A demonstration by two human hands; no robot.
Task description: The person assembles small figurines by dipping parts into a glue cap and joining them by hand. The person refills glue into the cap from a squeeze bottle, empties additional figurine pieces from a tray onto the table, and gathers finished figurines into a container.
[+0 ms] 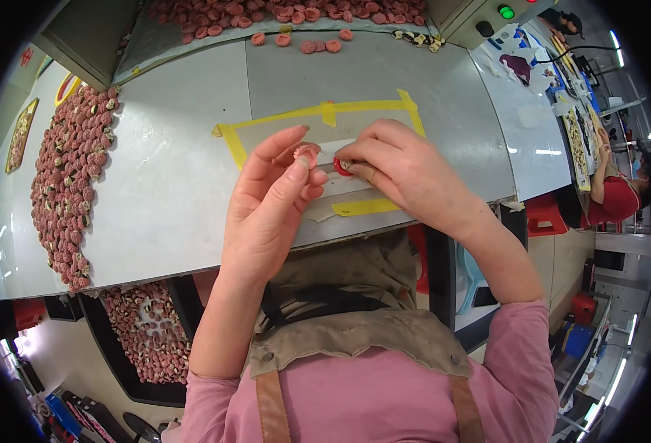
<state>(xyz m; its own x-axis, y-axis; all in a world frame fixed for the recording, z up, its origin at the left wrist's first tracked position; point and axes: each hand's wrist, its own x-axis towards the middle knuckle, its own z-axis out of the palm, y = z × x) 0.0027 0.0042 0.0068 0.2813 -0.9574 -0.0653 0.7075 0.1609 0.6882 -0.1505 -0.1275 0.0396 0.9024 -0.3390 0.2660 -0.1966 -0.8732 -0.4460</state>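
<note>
Left hand (pixel 263 196): my thumb and fingertips pinch a pink cup-shaped piece (pixel 307 155), held above the yellow tape frame (pixel 277 119).
Right hand (pixel 414 170): thumb and fingers pinch a small red piece (pixel 341 168), above the frame too, just right of the pink one.
Loose pink cups (pixel 292 13): heaped beyond the frame.
Bumpy pink pieces (pixel 71 184): massed well left of the frame.
Black tray (pixel 109 356): lower than the tabletop, nearer me and left of the frame.

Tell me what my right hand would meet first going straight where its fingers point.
Likely your left hand or the pink raspberry-shaped cup it pinches; unclear depth leaves which comes first uncertain.
</note>
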